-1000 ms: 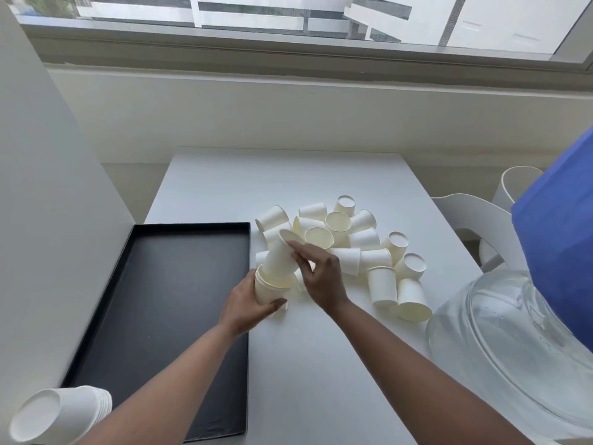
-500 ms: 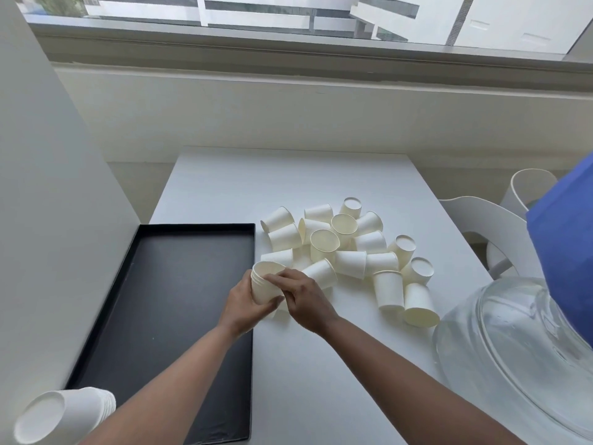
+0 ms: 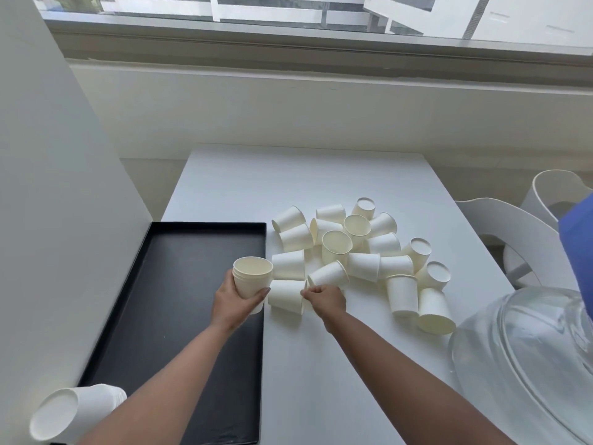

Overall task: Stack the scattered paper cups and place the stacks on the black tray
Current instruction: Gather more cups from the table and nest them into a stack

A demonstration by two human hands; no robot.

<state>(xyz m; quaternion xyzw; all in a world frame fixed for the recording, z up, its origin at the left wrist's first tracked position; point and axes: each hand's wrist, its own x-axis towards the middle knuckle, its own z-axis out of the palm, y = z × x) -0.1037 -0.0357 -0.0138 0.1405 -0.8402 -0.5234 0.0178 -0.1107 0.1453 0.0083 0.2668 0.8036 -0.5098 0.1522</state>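
My left hand (image 3: 236,301) grips a short stack of cream paper cups (image 3: 252,276), held upright and mouth up over the right edge of the black tray (image 3: 173,284). My right hand (image 3: 324,298) pinches the rim of a cup lying on its side (image 3: 286,296) on the white table, just right of the stack. Behind it lies a heap of several loose cups (image 3: 359,248), some upright, some upside down, some on their sides. A finished stack of cups (image 3: 75,412) lies on its side at the tray's near left corner.
The white table (image 3: 321,380) carries a large clear glass dome (image 3: 526,358) at its near right. White chairs (image 3: 513,239) stand past the right edge. A white wall panel (image 3: 48,220) borders the tray on the left. A blue sleeve (image 3: 577,245) shows at far right.
The cup in my right hand was pushed into the stack. My left hand then carried the stack left over the tray's edge, and my right hand moved onto a cup lying on the table.
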